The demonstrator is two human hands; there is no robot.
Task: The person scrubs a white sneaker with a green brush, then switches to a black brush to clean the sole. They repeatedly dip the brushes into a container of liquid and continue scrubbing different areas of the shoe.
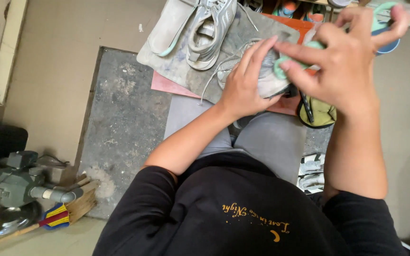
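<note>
left hand (243, 87) grips grey shoe (271, 80), mostly hidden | right hand (352, 61) pinches mint sole edge (283, 64)

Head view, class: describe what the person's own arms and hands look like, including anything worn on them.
Both hands, left hand and right hand, are bare: no gloves, rings or watch show. The forearms are uncovered too. Black sleeves are pushed up to about the elbows, part of a black top with small orange lettering.
</note>
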